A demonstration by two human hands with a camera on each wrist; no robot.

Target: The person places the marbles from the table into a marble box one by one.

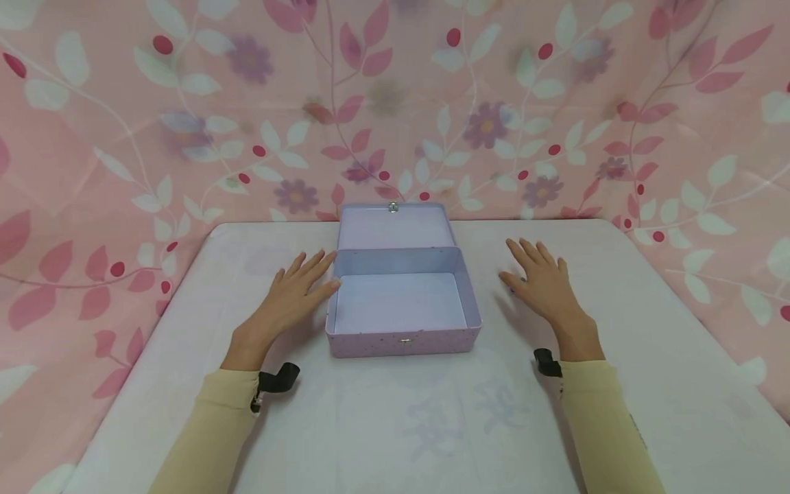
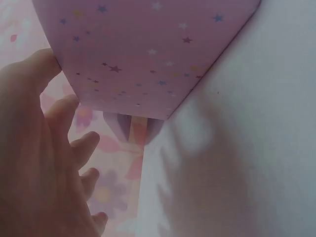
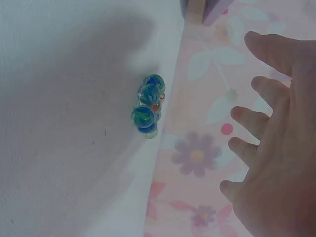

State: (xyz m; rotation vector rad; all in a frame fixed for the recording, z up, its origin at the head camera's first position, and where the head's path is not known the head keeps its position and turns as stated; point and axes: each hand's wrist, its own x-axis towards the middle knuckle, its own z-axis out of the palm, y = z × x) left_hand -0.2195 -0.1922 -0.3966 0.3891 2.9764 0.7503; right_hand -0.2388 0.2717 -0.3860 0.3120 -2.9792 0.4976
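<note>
A lilac tin box (image 1: 404, 344) with printed stars stands on the table, its hinged lid (image 1: 395, 228) tipped back and its inside bare. My left hand (image 1: 290, 295) is at the box's left side, fingers spread, with the thumb and index fingertips right at the rim. In the left wrist view the box's starry side wall (image 2: 148, 54) fills the top. My right hand (image 1: 546, 288) hovers to the right of the box, fingers extended and holding nothing. Beneath it, a cluster of glass marbles (image 3: 144, 116), blue, green and orange, sits on the table; the hand hides most of them in the head view.
A white cloth (image 1: 395, 412) with faint grey marks covers the table. Behind it hangs a pink floral curtain (image 1: 395, 103), close to the back of the lid. Black wrist straps (image 1: 279, 377) stick out from both sleeves.
</note>
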